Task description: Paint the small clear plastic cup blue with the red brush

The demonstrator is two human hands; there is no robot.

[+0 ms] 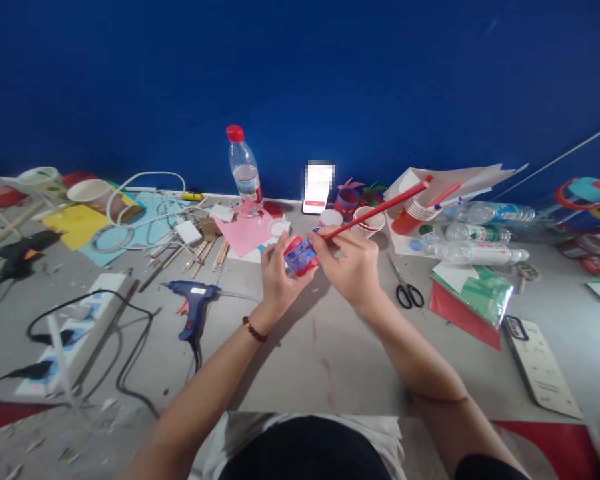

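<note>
Only illegible print on the bottle label (247, 184) and phone screen (317, 190).

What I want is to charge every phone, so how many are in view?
2: a lit phone stands at the back by the blue wall; a patterned phone lies camera side up at the table's front right. More may be hidden.

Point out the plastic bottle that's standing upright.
The red-capped bottle, left of the lit phone; the other bottles, grouped on the right, lie on their sides.

Red-capped bottle (245, 170) — clear, glossy plastic | tabletop (290, 373) — smooth, matt | pink sheet (241, 233): matt paper | scissors (403, 288): metal blades
</note>
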